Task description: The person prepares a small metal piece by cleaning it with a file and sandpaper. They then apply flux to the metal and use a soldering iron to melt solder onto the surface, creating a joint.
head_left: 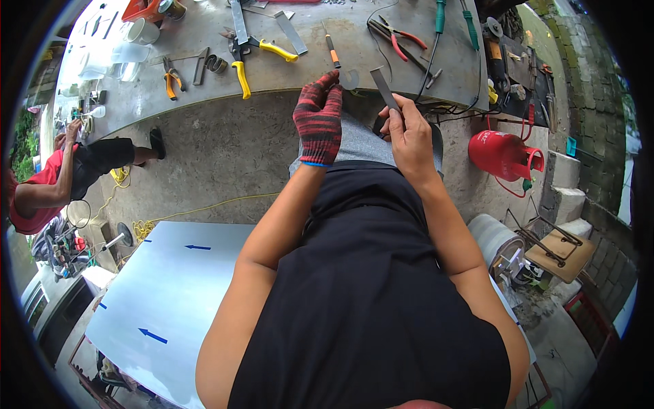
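Observation:
My left hand (pixel 319 119), in a red and black striped knit glove, is closed with its fingertips pinched together. A small curved grey metal piece (pixel 351 80) sits at those fingertips. My bare right hand (pixel 409 136) grips a flat grey metal strip (pixel 385 87) by its lower end, the strip tilted up and to the left. Both hands are in front of the table's near edge, with a gap between the two pieces. On the table just beyond my left hand lies a screwdriver (pixel 332 51) with an orange and black handle.
The metal table (pixel 204 99) carries yellow-handled snips (pixel 242 75), orange-handled pliers (pixel 172 78), red-handled pliers (pixel 405 37) and soldering irons with green handles (pixel 440 17). A red gas cylinder (pixel 501 153) stands at right. Another person (pixel 51 180) works at far left. A pale panel (pixel 177 293) lies behind me.

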`<state>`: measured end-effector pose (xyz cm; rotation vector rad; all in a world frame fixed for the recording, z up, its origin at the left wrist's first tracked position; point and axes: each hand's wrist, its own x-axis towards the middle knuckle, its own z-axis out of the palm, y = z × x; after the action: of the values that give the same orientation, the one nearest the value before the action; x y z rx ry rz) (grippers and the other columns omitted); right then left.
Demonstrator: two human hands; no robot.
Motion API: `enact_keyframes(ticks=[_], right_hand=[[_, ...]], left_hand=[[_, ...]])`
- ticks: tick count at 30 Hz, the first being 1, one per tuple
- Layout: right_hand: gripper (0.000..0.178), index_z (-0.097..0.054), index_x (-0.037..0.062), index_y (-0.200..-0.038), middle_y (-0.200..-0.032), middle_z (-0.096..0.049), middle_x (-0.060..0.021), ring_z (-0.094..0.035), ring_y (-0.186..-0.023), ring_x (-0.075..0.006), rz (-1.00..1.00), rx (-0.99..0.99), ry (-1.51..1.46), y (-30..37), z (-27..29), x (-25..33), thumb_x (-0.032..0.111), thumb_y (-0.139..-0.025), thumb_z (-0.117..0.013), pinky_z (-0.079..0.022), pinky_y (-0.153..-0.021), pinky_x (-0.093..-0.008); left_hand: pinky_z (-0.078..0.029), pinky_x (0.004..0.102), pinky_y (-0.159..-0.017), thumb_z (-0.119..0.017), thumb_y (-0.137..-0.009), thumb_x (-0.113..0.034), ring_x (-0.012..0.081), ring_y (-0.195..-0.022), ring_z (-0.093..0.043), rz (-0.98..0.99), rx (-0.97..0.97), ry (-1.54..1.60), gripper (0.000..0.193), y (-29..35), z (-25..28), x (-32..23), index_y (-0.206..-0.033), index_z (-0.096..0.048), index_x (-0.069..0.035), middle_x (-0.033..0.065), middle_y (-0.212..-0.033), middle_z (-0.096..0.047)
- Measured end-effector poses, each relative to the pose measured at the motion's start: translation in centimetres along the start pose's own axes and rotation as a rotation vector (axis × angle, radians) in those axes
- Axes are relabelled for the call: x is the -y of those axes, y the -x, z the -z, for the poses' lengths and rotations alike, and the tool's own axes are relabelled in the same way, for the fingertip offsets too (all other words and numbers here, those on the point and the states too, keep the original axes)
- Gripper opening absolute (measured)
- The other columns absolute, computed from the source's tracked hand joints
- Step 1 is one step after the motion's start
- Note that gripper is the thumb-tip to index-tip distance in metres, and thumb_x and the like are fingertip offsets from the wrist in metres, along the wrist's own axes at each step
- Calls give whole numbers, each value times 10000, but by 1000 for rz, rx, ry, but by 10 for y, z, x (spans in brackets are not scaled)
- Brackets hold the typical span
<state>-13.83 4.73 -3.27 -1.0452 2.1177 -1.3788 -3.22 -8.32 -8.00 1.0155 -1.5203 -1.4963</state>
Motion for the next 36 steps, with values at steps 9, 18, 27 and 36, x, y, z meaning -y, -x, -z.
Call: enact_keyframes(ticks=[9,18,27,36], right_hand=[[233,-662,-12,-1205,-1079,-587,-165,-666,-849,-325,3,-148,248,-13,-23,-75,44,-991,-589,-530,-770,-419],[201,-707,-1,-1094,-968,-603,-151,-651,-862,-332,79,-229,468,-38,-38,-116,51,-903,-667,-527,-776,-435],[159,-701,10,-1029,-937,-642,-126,-683,-806,-306,-8,-231,358,-40,-40,-106,54,-876,-699,-543,-755,-421],[137,-693,31,-1004,-936,-646,-109,-686,-798,-296,-65,-176,420,-44,-41,-105,70,-873,-707,-547,-739,-420]], left_hand=[[-502,421,-891,-757,-880,-176,301,-945,-654,-205,45,-561,252,-46,-27,84,-1129,-788,-192,73,-972,-734],[-503,441,-950,-762,-873,-211,340,-1107,-619,-298,128,-834,298,-50,-31,88,-1167,-778,-256,104,-1251,-676],[-509,439,-962,-780,-817,-135,324,-1098,-627,-489,262,-855,435,-64,-12,80,-1233,-723,-248,68,-1251,-675],[-491,458,-935,-822,-794,-213,319,-1073,-638,-307,287,-844,340,-67,-40,91,-1120,-739,-170,69,-1142,-703]])
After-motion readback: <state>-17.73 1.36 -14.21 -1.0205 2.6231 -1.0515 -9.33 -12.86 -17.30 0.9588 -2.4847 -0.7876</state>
